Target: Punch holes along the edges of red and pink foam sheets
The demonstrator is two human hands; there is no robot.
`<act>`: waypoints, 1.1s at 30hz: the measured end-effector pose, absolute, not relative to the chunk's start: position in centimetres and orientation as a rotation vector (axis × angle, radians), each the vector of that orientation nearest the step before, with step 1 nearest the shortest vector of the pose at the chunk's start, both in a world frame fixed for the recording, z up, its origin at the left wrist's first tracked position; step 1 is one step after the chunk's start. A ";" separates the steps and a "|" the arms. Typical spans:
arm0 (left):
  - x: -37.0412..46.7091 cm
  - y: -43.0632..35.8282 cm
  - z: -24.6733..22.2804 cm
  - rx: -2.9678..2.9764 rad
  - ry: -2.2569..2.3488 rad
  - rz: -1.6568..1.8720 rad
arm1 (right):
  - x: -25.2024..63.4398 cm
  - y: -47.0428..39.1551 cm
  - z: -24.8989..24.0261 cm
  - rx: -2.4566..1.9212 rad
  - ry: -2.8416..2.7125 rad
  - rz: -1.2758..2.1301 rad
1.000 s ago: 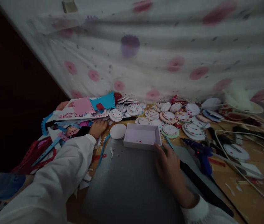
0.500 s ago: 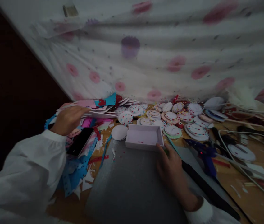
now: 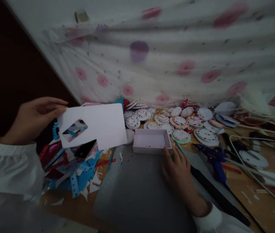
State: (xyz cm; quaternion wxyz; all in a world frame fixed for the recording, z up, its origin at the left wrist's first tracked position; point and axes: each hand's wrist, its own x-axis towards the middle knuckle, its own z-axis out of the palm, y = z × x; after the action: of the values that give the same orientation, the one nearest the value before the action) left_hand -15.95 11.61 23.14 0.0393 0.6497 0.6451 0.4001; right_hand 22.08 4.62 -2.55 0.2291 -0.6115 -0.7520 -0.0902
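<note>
My left hand [image 3: 37,116] pinches the upper left corner of a white card sheet [image 3: 108,126] between thumb and fingers, holding it up over the scrap pile. The sheet has an angular cut-out and a notch in its lower edge. My right hand [image 3: 180,171] lies over the grey mat with fingers stretched out and slightly apart. Its index fingertip touches or nearly touches the front right corner of a shallow white open box [image 3: 149,149]. A small green thing [image 3: 172,158] shows by those fingers; what it is I cannot make out. Tiny red bits lie in the box.
Several decorated white paper discs [image 3: 161,118] are spread behind the box. Left lie a phone [image 3: 85,149] and blue and red scraps [image 3: 74,181]. A blue glue gun [image 3: 216,163] with cord lies right of the grey mat [image 3: 137,194], near a long black object [image 3: 217,194].
My left hand has lifted the white card sheet from the pile at the left and moved it up and left, turning its face into view. My right hand stays by the box.
</note>
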 end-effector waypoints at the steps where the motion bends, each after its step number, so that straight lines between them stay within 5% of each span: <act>1: -15.5 11.2 22.7 1.902 1.939 1.206 | 22.2 4.7 -2.5 -1.689 -2.067 -0.243; 6: -12.9 9.1 20.0 1.628 1.761 1.181 | 23.0 4.1 -0.6 -1.485 -1.946 -0.106; 12: -10.3 5.2 16.8 1.959 1.542 1.291 | 22.7 1.1 2.5 -1.088 -1.670 0.534; 17: -9.5 0.7 14.7 2.478 0.868 0.831 | 24.3 -0.5 2.9 -0.899 -1.679 0.268; 26: -9.7 -2.3 10.5 2.561 0.826 0.567 | 25.9 -3.4 2.9 -0.833 -1.821 0.059; 33: -6.8 4.5 7.3 2.710 1.073 0.851 | 27.0 -3.4 -2.2 -0.875 -2.107 0.167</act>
State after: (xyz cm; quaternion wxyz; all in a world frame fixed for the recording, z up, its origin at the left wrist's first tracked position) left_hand -6.79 4.52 7.29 0.0523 0.8913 0.3530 0.2798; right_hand 27.03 -3.37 -2.23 0.4143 -0.3482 -0.8383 0.0664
